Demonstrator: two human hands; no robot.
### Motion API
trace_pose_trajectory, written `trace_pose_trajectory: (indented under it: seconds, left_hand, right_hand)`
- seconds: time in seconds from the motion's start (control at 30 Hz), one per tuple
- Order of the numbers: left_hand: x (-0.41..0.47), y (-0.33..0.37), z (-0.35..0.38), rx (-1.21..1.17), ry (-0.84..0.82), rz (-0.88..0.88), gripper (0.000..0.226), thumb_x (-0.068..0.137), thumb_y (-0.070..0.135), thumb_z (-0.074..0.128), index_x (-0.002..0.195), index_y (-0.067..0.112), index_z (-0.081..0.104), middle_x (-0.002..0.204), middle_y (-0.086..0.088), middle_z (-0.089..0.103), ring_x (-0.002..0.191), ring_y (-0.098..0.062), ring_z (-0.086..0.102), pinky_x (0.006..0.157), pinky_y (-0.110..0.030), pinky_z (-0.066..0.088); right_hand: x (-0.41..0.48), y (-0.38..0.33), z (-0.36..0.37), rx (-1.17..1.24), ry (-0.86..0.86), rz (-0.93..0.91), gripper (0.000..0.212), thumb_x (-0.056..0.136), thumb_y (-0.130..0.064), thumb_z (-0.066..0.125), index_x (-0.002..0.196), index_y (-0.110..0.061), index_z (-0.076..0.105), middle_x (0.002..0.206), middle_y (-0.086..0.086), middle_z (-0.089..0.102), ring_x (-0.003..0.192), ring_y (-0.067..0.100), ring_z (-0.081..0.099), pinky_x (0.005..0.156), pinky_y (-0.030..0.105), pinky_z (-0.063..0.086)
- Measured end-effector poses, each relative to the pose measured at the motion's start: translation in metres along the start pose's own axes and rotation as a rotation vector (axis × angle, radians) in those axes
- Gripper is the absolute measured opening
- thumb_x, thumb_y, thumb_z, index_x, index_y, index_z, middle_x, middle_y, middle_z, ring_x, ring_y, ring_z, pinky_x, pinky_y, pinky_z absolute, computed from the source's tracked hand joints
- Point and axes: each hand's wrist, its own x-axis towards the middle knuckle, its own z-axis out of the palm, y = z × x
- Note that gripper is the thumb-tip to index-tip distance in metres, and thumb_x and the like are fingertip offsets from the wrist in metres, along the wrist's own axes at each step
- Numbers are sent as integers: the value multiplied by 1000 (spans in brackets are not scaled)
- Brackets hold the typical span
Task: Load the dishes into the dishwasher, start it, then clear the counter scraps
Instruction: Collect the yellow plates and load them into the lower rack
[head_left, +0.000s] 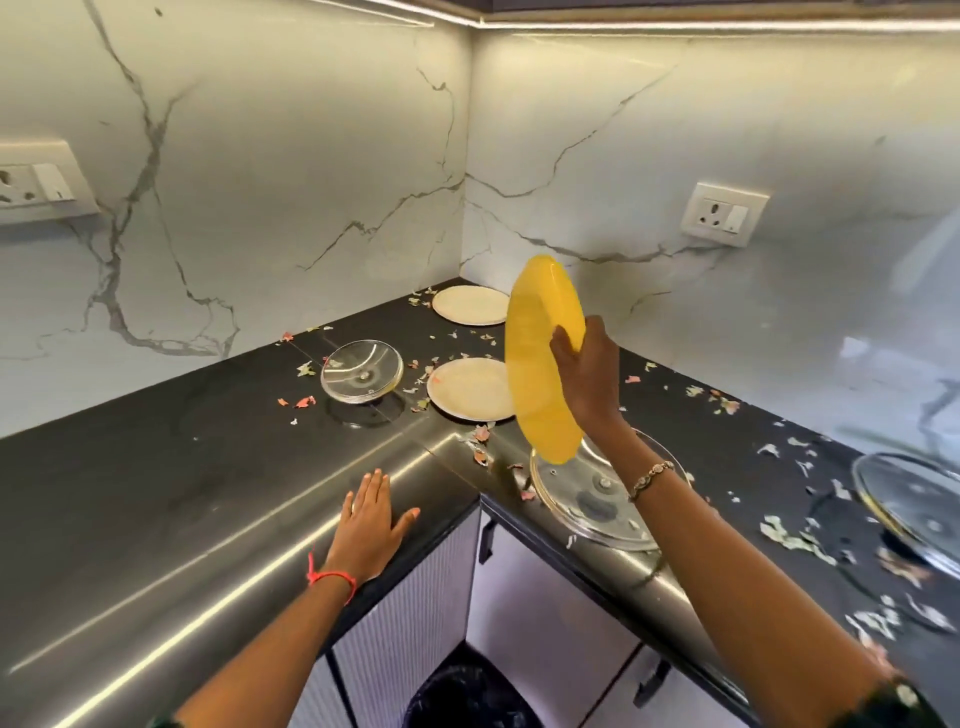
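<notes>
My right hand grips a yellow plate by its rim and holds it tilted nearly upright above the corner of the black counter. My left hand rests flat and open on the counter near its front edge. Two cream plates lie flat on the counter, one near the middle and one in the back corner. A glass lid sits left of the nearer plate. Another glass lid lies under my right forearm. Vegetable scraps are scattered over the counter.
A third glass lid lies at the right edge among more scraps. A bin lined with a black bag stands on the floor below the corner. Cabinet doors are under the counter. Wall sockets are on the marble backsplash.
</notes>
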Motion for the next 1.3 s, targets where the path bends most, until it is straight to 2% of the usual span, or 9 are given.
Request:
trace_pose_trajectory:
  seconds: [0.13, 0.23, 0.47, 0.57, 0.77, 0.9, 1.07, 1.2, 1.3]
  left_hand:
    - [-27, 14, -1, 14, 5, 50, 75, 98, 52, 30, 151, 5, 5, 160, -10, 2, 147, -20, -3, 120, -37, 2]
    - [-48, 22, -1, 28, 15, 92, 78, 97, 54, 31, 151, 5, 4, 159, -10, 2, 147, -21, -3, 119, -36, 1]
    - [-128, 34, 18, 58, -29, 210, 84, 95, 56, 36, 151, 5, -2, 160, -8, -4, 147, -20, -9, 119, -37, -3]
    - [-169, 37, 30, 44, -47, 253, 88, 93, 58, 36, 150, 5, -6, 159, -8, -9, 146, -22, -12, 119, -39, -5]
    - [-247, 45, 56, 60, -242, 382, 136, 44, 92, -24, 149, 7, -12, 158, -9, -16, 145, -24, -16, 117, -38, -11]
    - [-264, 53, 72, 57, -238, 386, 135, 45, 92, -26, 150, 8, -9, 158, -8, -14, 146, -23, -15, 117, -37, -11]
    - [-308, 72, 106, 77, -337, 489, 134, 47, 92, -24, 150, 7, -4, 159, -9, -9, 146, -22, -12, 116, -37, -12]
    - [-337, 90, 128, 98, -395, 567, 134, 48, 90, -26, 150, 7, -2, 159, -9, -8, 146, -21, -13, 116, -37, -13]
    - [-359, 108, 143, 101, -430, 616, 135, 47, 91, -26, 151, 7, 0, 159, -8, -7, 146, -21, -12, 116, -36, -13]
  right_hand:
    - [-29, -12, -38, 108, 66, 156, 35, 90, -25, 61, 106, 5, 53, 90, 5, 53, 73, 16, 49, 48, 7, 34]
    - [-59, -22, -64, 132, 88, 174, 33, 87, -22, 65, 103, 5, 56, 87, 3, 53, 63, 4, 46, 47, 0, 34]
    - [-168, -35, -110, 77, 30, 217, 28, 88, -24, 64, 71, -21, 41, 67, -4, 46, 59, 8, 40, 49, 15, 30]
    - [-221, -38, -123, 63, -8, 240, 24, 88, -22, 64, 81, -3, 51, 70, 6, 50, 60, 14, 41, 52, 20, 31]
    - [-332, -32, -147, -1, -73, 363, 23, 89, -21, 63, 80, -8, 46, 66, -2, 44, 59, 11, 39, 51, 23, 27]
    - [-371, -30, -154, 8, -109, 423, 22, 90, -17, 61, 85, 2, 52, 72, 13, 48, 65, 23, 43, 52, 26, 29]
    - [-439, -22, -185, -29, -39, 566, 26, 83, -10, 67, 75, -9, 43, 64, 2, 40, 57, 13, 37, 49, 15, 31]
    - [-481, -12, -211, -41, -16, 708, 23, 80, -7, 68, 87, 7, 51, 81, 28, 52, 66, 33, 46, 55, 29, 36]
    - [-508, -5, -234, -65, 15, 779, 20, 80, -7, 68, 84, -2, 49, 74, 17, 49, 64, 24, 43, 48, 18, 28]
